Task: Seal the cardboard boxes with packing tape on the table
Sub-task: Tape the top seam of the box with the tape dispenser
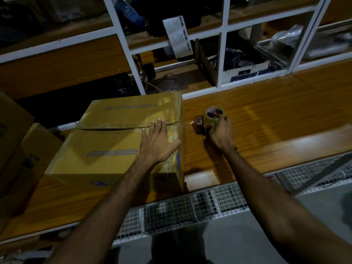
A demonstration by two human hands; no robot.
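Note:
A brown cardboard box (106, 141) with blue print lies on the wooden table (266, 126), its two top flaps meeting at a middle seam. My left hand (157, 142) presses flat on the box top near its right edge, fingers straight across the seam. Just right of the box, my right hand (221, 133) grips a red tape dispenser (206, 121) carrying a roll of clear packing tape. A thin strip of tape stretches from the dispenser to the box's right edge at the seam.
More cardboard boxes (17, 141) stand stacked at the left. A white-framed partition (222, 54) with cluttered shelves rises behind the table. Wire mesh (190, 208) runs along the table's near edge. Bare tabletop extends to the right.

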